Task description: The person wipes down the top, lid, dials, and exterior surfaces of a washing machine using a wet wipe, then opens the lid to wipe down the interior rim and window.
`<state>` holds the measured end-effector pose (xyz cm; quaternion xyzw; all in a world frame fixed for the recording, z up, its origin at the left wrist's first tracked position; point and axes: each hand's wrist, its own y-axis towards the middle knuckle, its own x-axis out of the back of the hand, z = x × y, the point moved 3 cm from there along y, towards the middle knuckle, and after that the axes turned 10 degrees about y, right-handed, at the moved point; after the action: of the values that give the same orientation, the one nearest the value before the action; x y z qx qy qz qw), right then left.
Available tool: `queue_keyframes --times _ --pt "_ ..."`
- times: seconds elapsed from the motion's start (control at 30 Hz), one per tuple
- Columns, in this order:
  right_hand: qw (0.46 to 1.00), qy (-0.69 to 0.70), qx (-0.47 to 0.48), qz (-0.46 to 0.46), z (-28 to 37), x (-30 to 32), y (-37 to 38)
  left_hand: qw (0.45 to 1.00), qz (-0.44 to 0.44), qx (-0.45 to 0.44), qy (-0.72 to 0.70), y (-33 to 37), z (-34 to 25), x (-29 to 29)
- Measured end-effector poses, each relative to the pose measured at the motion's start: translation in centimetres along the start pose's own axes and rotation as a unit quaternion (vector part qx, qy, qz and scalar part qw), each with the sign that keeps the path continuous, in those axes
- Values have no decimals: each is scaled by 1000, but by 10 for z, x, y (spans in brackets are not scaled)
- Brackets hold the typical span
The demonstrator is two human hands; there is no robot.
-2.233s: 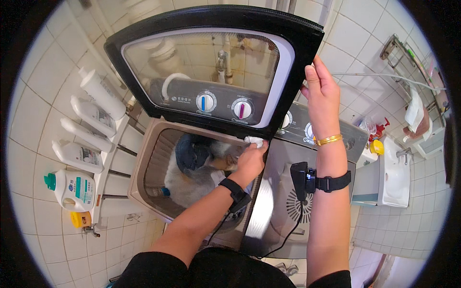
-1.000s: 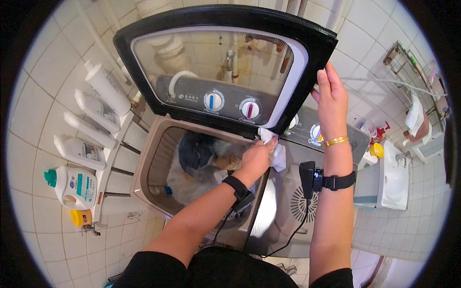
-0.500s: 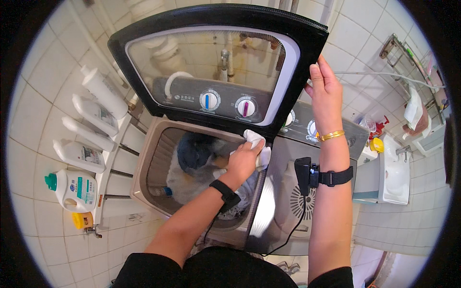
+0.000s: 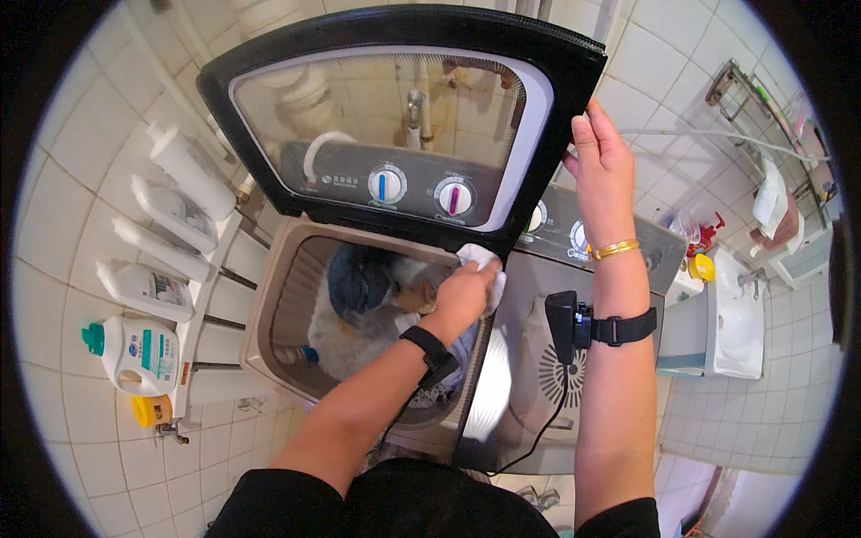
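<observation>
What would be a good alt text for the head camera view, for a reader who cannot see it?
Seen from above, a person's right hand holds up the lid of a top-loading washing machine while the left hand presses a white cloth against the tub's rim. Clothes lie in the tub; detergent bottles stand on a rack at left.

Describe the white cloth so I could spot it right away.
Find the washer with its dark lid held up by the right hand. At the tub's right rim, under the lid's lower edge, the left hand presses the cloth. It is the only white crumpled thing on the rim; the laundry lies down in the tub.
</observation>
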<state>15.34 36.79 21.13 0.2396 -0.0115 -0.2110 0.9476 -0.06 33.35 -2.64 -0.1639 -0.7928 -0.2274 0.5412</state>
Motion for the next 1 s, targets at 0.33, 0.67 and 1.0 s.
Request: queue_keyframes --times 0.33,0.67,1.0 --pt "1000 -10 16 1 -3 1 3 989 -87 -13 -118 -3 9 -9" --pt "1000 5 4 -12 0 -2 0 991 48 -1 -123 6 12 -1" --pt "1000 -3 19 0 -1 -4 0 958 -35 120 -259 6 24 -19"
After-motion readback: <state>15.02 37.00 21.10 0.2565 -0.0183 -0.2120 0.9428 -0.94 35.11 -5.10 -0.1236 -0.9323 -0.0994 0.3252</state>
